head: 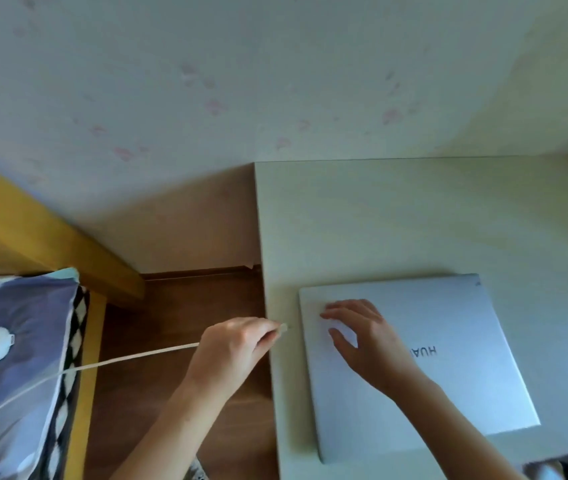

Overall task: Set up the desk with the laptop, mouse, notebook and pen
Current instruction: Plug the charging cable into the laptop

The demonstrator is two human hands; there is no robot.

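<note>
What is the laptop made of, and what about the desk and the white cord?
The laptop looks like silvery metal with a matte finish: its closed lid has a soft, even sheen. The desk seems a smooth pale laminate or painted board, plain with no grain. The cord in the left hand looks like white rubbery plastic, since it bends.

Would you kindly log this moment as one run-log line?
left hand: pinching cable plug beside laptop | right hand: flat on closed laptop | desk: laptop only
</note>
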